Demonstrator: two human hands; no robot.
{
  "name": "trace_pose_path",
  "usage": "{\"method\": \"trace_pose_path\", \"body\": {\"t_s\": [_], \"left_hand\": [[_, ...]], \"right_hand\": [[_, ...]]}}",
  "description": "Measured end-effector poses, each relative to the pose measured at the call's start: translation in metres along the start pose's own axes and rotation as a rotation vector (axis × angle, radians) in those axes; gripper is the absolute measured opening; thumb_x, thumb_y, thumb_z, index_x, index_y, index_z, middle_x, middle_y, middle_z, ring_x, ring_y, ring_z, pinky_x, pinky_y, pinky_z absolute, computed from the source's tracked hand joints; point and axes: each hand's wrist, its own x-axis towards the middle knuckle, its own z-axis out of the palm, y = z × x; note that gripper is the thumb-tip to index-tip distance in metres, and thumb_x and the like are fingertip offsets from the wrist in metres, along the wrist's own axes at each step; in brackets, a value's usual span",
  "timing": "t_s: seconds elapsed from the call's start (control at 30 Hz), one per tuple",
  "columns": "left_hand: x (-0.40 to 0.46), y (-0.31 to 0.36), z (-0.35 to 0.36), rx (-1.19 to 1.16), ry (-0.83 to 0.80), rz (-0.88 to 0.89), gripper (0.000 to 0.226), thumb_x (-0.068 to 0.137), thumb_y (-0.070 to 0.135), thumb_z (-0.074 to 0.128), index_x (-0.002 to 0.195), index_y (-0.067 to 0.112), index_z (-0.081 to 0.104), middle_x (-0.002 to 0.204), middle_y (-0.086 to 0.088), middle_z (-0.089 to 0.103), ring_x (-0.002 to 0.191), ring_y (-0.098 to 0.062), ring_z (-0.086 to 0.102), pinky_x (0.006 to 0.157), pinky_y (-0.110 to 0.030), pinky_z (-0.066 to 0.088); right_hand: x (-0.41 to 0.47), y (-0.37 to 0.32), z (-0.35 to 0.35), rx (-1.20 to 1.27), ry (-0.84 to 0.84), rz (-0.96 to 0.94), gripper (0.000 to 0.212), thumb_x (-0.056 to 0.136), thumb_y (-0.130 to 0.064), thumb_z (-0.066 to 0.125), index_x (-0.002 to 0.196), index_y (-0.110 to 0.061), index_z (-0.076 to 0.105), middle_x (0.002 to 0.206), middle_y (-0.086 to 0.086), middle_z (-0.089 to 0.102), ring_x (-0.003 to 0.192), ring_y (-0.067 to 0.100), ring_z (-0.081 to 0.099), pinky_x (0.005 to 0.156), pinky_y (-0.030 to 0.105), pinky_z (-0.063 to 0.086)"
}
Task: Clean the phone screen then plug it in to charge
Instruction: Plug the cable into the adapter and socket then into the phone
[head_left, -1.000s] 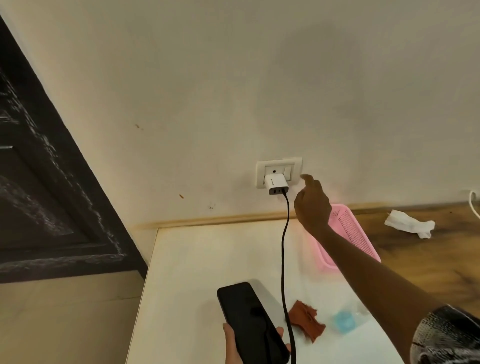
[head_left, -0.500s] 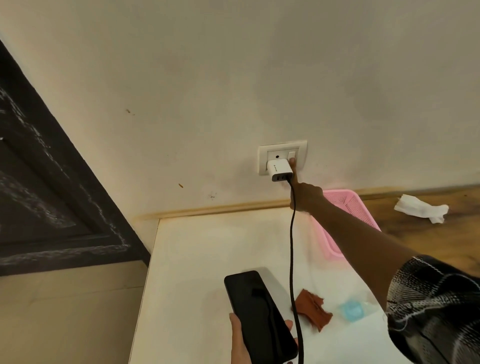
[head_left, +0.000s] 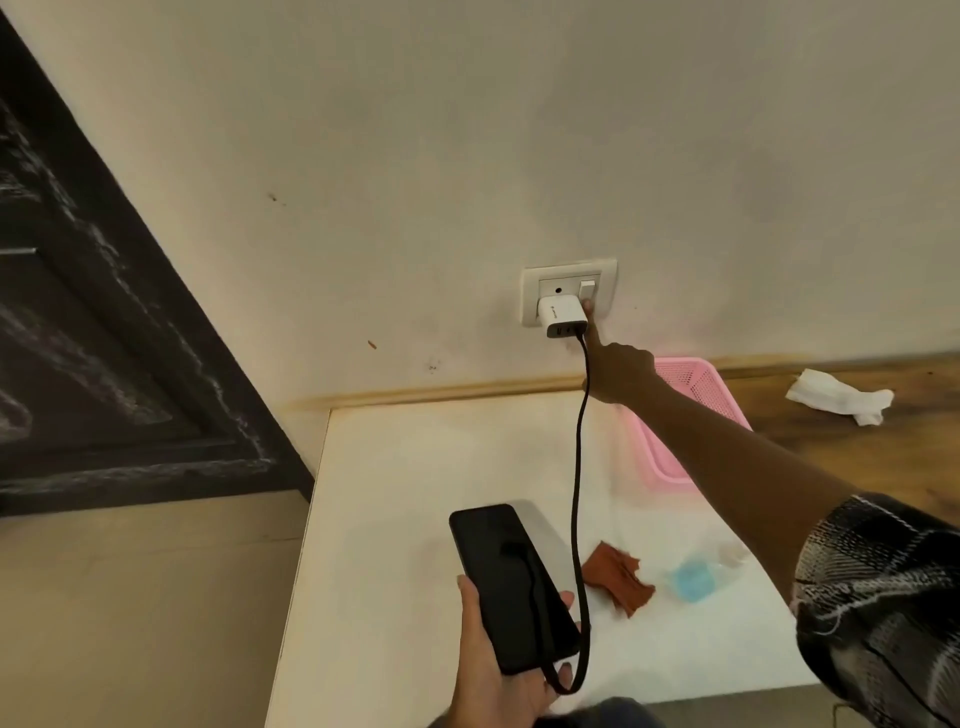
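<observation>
Head view: I am cradling the phone (head_left: 511, 587) in my left hand (head_left: 493, 670) at the near table (head_left: 415, 467) edge, cable (head_left: 576, 493) already plugged into it. My right hand (head_left: 618, 371), which was short of the wall a second ago, is now pressing one fingertip on the switch (head_left: 587, 289) beside the charger (head_left: 561, 315); power should follow. Open tabletop is lying left of the cable.

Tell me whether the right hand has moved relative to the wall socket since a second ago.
Yes. The right hand has moved up and toward the wall socket; its fingertip now touches the switch beside the charger.
</observation>
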Motion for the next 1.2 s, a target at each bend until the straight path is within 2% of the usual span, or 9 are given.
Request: {"method": "trace_pose_path", "body": {"t_s": [0.07, 0.17, 0.23, 0.37, 0.5, 0.67, 0.73, 1.0, 1.2], "left_hand": [[-0.006, -0.004, -0.006, 0.038, 0.007, 0.006, 0.092, 0.064, 0.088, 0.035, 0.113, 0.02, 0.071, 0.12, -0.013, 0.067, 0.116, -0.036, 0.057, 0.093, -0.046, 0.044], [-0.016, -0.003, 0.003, 0.074, 0.001, 0.017, 0.097, 0.061, 0.092, 0.027, 0.112, 0.023, 0.071, 0.123, -0.009, 0.066, 0.123, -0.032, 0.054, 0.093, -0.042, 0.044], [-0.019, -0.002, 0.007, 0.073, 0.02, 0.017, 0.1, 0.062, 0.092, 0.025, 0.118, 0.021, 0.068, 0.124, -0.008, 0.066, 0.123, -0.03, 0.054, 0.091, -0.04, 0.043], [-0.026, -0.001, 0.012, 0.117, 0.011, 0.027, 0.101, 0.067, 0.09, 0.017, 0.122, 0.019, 0.063, 0.122, -0.005, 0.067, 0.124, -0.025, 0.054, 0.088, -0.037, 0.043], [-0.027, 0.0, 0.013, 0.116, -0.006, 0.034, 0.1, 0.071, 0.089, 0.013, 0.125, 0.02, 0.061, 0.122, -0.004, 0.067, 0.123, -0.023, 0.055, 0.086, -0.035, 0.044], [-0.031, 0.0, 0.013, 0.152, 0.031, 0.075, 0.095, 0.072, 0.089, 0.017, 0.12, 0.022, 0.063, 0.118, -0.005, 0.069, 0.107, -0.019, 0.065, 0.081, -0.034, 0.049], [-0.032, 0.0, 0.012, 0.157, 0.055, 0.095, 0.09, 0.074, 0.088, 0.02, 0.116, 0.022, 0.066, 0.109, -0.006, 0.072, 0.09, -0.018, 0.071, 0.077, -0.034, 0.051], [-0.035, -0.002, 0.012, 0.163, 0.037, 0.087, 0.085, 0.08, 0.082, 0.023, 0.097, 0.018, 0.078, 0.11, -0.007, 0.072, 0.088, -0.019, 0.072, 0.082, -0.036, 0.051], [-0.034, -0.001, 0.01, 0.173, 0.012, 0.088, 0.093, 0.08, 0.082, 0.019, 0.111, 0.013, 0.072, 0.117, -0.008, 0.069, 0.096, -0.019, 0.065, 0.085, -0.035, 0.047]], "right_hand": [[-0.013, 0.003, -0.002, 0.06, 0.045, 0.035, 0.082, 0.086, -0.019, 0.052, 0.148, -0.021, -0.001, 0.08, 0.008, 0.057, 0.071, 0.026, 0.054, 0.067, 0.032, 0.043], [-0.04, 0.009, -0.001, 0.458, 0.079, 0.192, 0.049, 0.087, -0.021, 0.051, 0.134, -0.012, 0.04, 0.11, 0.013, 0.063, 0.1, 0.032, 0.06, 0.087, 0.037, 0.046], [-0.068, 0.01, 0.002, 0.72, 0.117, 0.264, 0.037, 0.087, -0.019, 0.052, 0.123, -0.011, 0.052, 0.114, 0.014, 0.064, 0.101, 0.033, 0.061, 0.092, 0.04, 0.048], [-0.145, 0.004, 0.019, 1.064, 0.174, 0.257, 0.021, 0.088, -0.013, 0.053, 0.106, -0.008, 0.061, 0.099, 0.013, 0.068, 0.081, 0.026, 0.065, 0.075, 0.039, 0.053], [-0.211, -0.016, 0.043, 1.288, -0.043, 0.315, 0.024, 0.092, -0.033, 0.053, 0.099, -0.011, 0.06, 0.086, 0.003, 0.066, 0.069, 0.015, 0.061, 0.053, 0.019, 0.043], [-0.254, -0.037, 0.059, 1.353, -0.2, 0.3, 0.03, 0.086, -0.045, 0.058, 0.098, -0.018, 0.061, 0.098, -0.001, 0.063, 0.087, 0.012, 0.06, 0.082, 0.04, 0.051], [-0.267, -0.041, 0.062, 1.338, -0.2, 0.267, 0.038, 0.083, -0.043, 0.063, 0.108, -0.016, 0.06, 0.106, -0.002, 0.061, 0.101, 0.013, 0.057, 0.09, 0.039, 0.049], [-0.279, -0.036, 0.065, 1.266, -0.132, 0.196, 0.028, 0.081, -0.021, 0.069, 0.107, -0.014, 0.061, 0.109, 0.0, 0.063, 0.103, 0.014, 0.057, 0.072, 0.015, 0.042], [-0.28, -0.035, 0.071, 1.256, -0.119, 0.227, 0.019, 0.083, -0.018, 0.066, 0.101, -0.015, 0.06, 0.107, 0.0, 0.064, 0.102, 0.016, 0.059, 0.081, 0.024, 0.043]]}}
